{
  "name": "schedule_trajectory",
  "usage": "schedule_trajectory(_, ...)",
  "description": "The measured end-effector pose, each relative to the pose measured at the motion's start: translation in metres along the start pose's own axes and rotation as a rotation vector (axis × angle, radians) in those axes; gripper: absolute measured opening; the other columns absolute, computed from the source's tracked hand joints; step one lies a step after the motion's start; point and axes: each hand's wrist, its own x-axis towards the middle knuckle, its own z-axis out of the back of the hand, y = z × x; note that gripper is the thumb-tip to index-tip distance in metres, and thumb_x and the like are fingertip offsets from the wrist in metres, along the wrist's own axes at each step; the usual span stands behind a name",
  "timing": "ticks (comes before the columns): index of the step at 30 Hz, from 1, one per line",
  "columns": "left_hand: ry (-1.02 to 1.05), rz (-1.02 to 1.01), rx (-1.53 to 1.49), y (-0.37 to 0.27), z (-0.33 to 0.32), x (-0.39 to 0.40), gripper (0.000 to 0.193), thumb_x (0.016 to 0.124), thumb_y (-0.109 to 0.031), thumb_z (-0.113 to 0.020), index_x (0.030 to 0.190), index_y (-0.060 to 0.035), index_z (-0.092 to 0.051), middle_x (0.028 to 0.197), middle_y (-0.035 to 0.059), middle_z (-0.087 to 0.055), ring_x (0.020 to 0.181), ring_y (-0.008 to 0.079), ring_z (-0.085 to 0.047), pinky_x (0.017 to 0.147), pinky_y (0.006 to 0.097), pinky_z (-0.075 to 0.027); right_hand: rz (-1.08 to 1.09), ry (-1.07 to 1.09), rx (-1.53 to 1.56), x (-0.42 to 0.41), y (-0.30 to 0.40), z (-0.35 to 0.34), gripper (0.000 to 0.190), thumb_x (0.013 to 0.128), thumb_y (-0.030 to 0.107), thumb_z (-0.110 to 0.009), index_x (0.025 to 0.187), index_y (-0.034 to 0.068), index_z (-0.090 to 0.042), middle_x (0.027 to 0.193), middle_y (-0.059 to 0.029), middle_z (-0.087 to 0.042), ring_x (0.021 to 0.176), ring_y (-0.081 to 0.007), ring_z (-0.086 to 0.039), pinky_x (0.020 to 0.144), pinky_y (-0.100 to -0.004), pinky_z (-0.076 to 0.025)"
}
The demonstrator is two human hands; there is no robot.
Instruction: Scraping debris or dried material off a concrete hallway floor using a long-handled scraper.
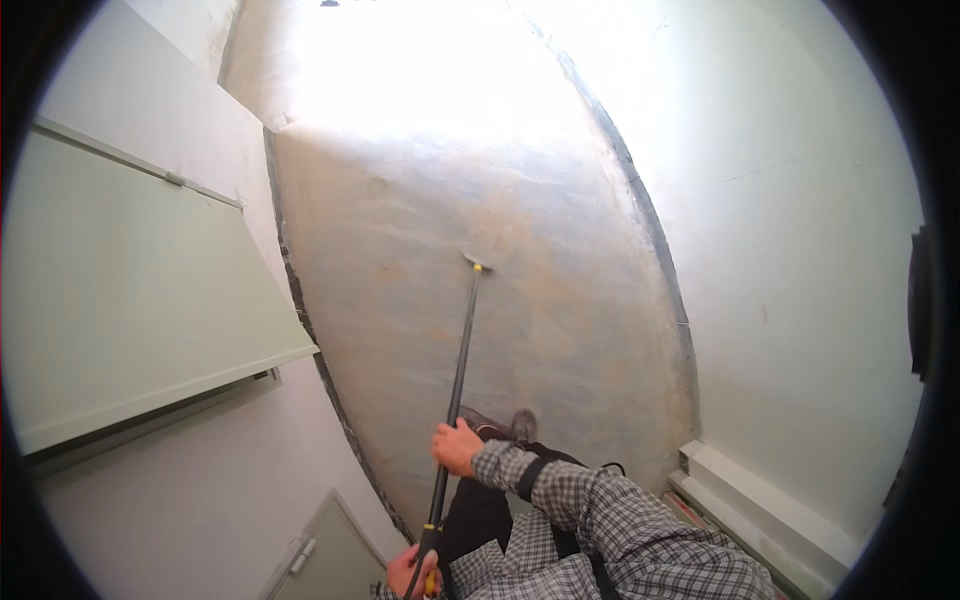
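Both of my hands hold a long-handled floor scraper (463, 345) with a dark pole and yellow fittings. My right hand (456, 448) wraps around the middle of the pole, a little above my shoes in the view. Lower down, by a yellow and black section near the bottom edge, my left hand (409, 571) grips the handle end. The scraper's thin, wide head (477, 262) appears to rest on the bare concrete floor (525, 322) ahead of me. The floor has patchy grey and tan stains.
On the left, a pale green metal door (150, 285) juts from the white wall (210, 450) over the floor's edge. A second pale panel (322, 555) is lower down. The right wall (787, 262) meets the floor at a dark strip; a white door frame (765, 502) stands lower right.
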Motion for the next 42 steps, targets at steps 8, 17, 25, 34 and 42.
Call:
schedule_trajectory(8, 0.041, -0.093, 0.064, -0.047, -0.036, 0.07, 0.022, 0.082, -0.022, -0.054, 0.092, -0.0028, -0.055, 0.055, 0.0043, -0.051, 0.038, 0.0123, -0.047, 0.035, 0.0233, -0.036, -0.071, 0.094, -0.063, 0.033, -0.091, 0.017, 0.007, 0.066, 0.016, -0.059, 0.073, 0.015, -0.061, 0.079, 0.0004, -0.055, 0.086, -0.0175, -0.048, 0.071, -0.0416, -0.04)
schedule_trajectory(17, 0.117, 0.054, -0.12, -0.048, 0.023, 0.008, 0.018, 0.081, -0.023, -0.054, 0.088, -0.0063, -0.051, 0.058, 0.0043, -0.051, 0.042, 0.0124, -0.048, 0.036, 0.025, -0.039, 0.157, -0.097, 0.041, 0.035, -0.021, 0.012, 0.005, 0.066, 0.019, -0.058, 0.065, 0.014, -0.057, 0.064, -0.0013, -0.055, 0.072, -0.0185, -0.051, 0.083, -0.0366, -0.034)
schedule_trajectory(25, 0.052, -0.226, 0.288, -0.094, -0.021, 0.016, 0.019, 0.083, -0.024, -0.049, 0.085, -0.0059, -0.052, 0.06, 0.0038, -0.052, 0.044, 0.0122, -0.049, 0.039, 0.0245, -0.041, 0.121, -0.124, -0.079, 0.056, -0.08, 0.027, 0.005, 0.065, 0.018, -0.058, 0.066, 0.014, -0.06, 0.069, -0.0007, -0.058, 0.075, -0.0172, -0.053, 0.076, -0.0339, -0.036)
schedule_trajectory(34, 0.116, 0.169, -0.005, -0.116, -0.025, 0.055, 0.023, 0.085, -0.027, -0.051, 0.085, -0.0039, -0.046, 0.062, 0.0095, -0.054, 0.041, 0.0194, -0.05, 0.038, 0.0293, -0.041, 0.182, -0.03, 0.019, 0.063, -0.115, 0.061, 0.006, 0.063, 0.02, -0.059, 0.064, 0.014, -0.061, 0.066, -0.0019, -0.059, 0.073, -0.0175, -0.054, 0.071, -0.0324, -0.036)
schedule_trajectory(42, 0.071, -0.488, 0.754, -0.026, 0.026, 0.033, 0.034, 0.083, -0.039, -0.051, 0.077, -0.0056, -0.055, 0.056, 0.0044, -0.052, 0.04, 0.0128, -0.047, 0.037, 0.0245, -0.037, 0.309, 0.066, 0.146, 0.036, -0.058, 0.043, 0.008, 0.067, 0.019, -0.057, 0.063, 0.013, -0.062, 0.063, -0.0025, -0.06, 0.068, -0.0185, -0.057, 0.068, -0.0336, -0.036)
